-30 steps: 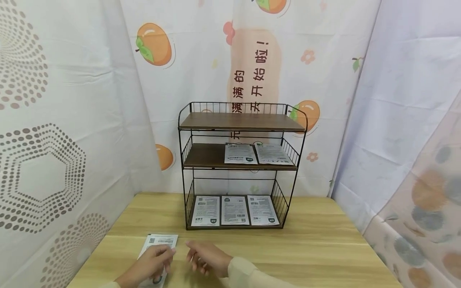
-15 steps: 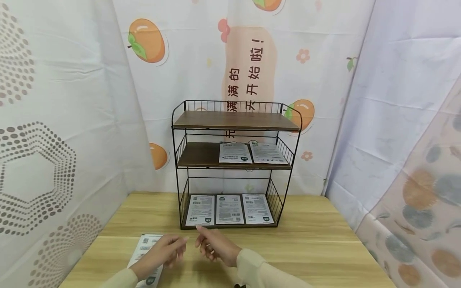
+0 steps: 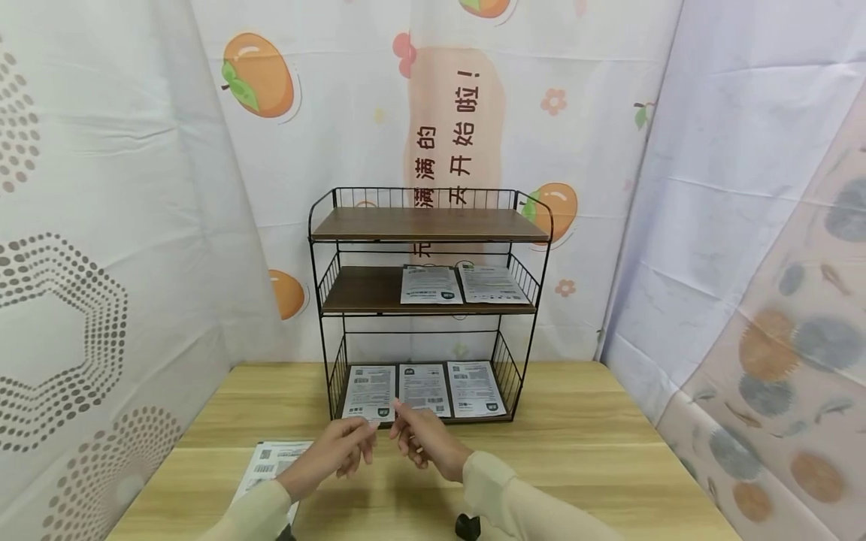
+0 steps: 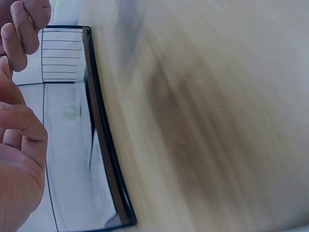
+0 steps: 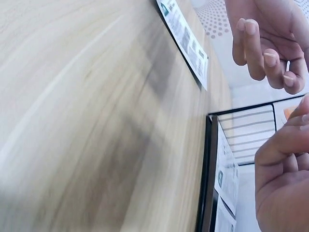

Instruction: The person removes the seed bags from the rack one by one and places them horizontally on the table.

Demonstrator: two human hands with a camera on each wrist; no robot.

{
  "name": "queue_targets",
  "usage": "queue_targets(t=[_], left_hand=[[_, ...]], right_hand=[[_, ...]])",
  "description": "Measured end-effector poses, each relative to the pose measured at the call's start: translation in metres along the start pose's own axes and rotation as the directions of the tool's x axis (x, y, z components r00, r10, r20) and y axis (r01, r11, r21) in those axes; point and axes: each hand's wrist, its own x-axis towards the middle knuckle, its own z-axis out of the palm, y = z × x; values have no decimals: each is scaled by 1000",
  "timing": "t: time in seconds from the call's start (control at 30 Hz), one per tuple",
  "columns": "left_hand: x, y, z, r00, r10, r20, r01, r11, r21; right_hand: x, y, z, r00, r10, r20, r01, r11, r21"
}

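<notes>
Head view: the rack [image 3: 379,224] was the reference for all positions, with its left and right sides taken from the person's viewpoint. The loose packet [image 3: 271,462] lay flat on the table [image 3: 575,473], forward of the rack and outside its front left corner. Its long axis ran front to back, toward the rack, with the far end skewed slightly to the right.

The left hand [image 3: 336,449] was in front of the rack's left half, the right hand [image 3: 429,442] in front of its middle. The left hand was the nearer of the two to the loose packet. Measured from the left fingers, the loose packet lay to the left and back toward the person, farther from the rack; the left forearm covered part of it.

Both hands were raised, and shadows fell on the table. The left fingers [image 5: 253,53] were loosely bent and held nothing. The right fingers [image 5: 277,150] were also loosely bent, narrow in spread, and held nothing. The two hands faced each other with a gap between the fingertips.

On the rack's lower shelf, three packets lay in a row with long axes front to back: the left packet [image 3: 368,391], the centre packet [image 3: 424,389] and the right packet [image 3: 476,387]. The left packet and centre packet were ahead of the fingertips. Two upper packets [image 3: 431,286] lay side by side on the right part of the rack's middle shelf.
</notes>
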Motion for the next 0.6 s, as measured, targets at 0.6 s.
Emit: queue_targets(t=[0.6], left_hand=[[44, 33, 27, 990, 142, 10, -141, 989, -54]], right_hand=[[-8, -22, -51, 996, -64, -68, 59, 995, -76]])
